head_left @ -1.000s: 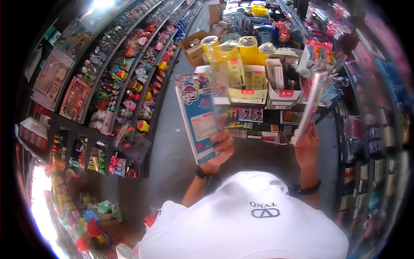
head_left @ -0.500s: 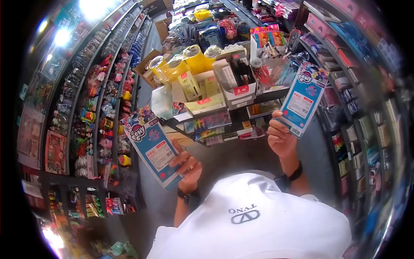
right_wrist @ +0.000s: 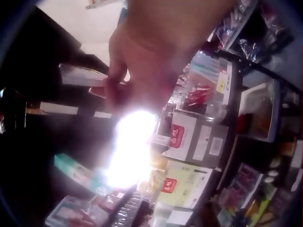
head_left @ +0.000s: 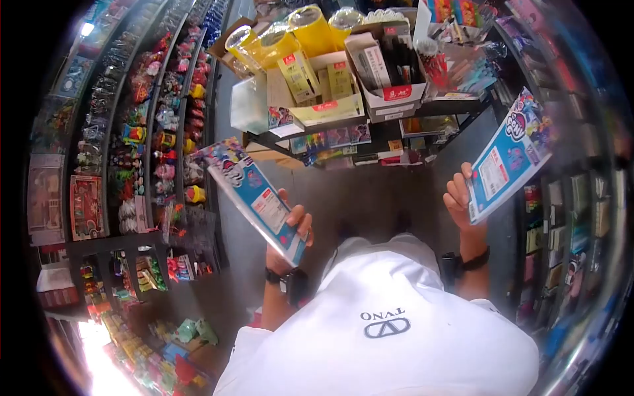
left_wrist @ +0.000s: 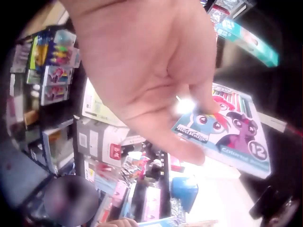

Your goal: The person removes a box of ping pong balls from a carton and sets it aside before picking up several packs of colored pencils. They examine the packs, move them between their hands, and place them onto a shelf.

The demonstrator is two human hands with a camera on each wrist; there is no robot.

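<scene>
My left hand grips a flat box of colored pencils near its lower end, its blue-and-white back with a label facing up. In the left wrist view, the front of that box shows cartoon ponies and the number 12, with the thumb over one edge. On the other side, my right hand holds a matching colored pencil box by its lower left edge, also back side up. The right wrist view has that box nearly edge-on beyond the fingers, with bright glare below the hand.
Ahead stands a display table with a yellow-green carton, a carton of pens and yellow tape rolls. Shelves of toys line the left. More stocked shelves run along the right.
The right box, edge-on a second ago, has turned its back toward the head camera. Both boxes are farther apart. The head view has shifted, with the display table now nearer the top.
</scene>
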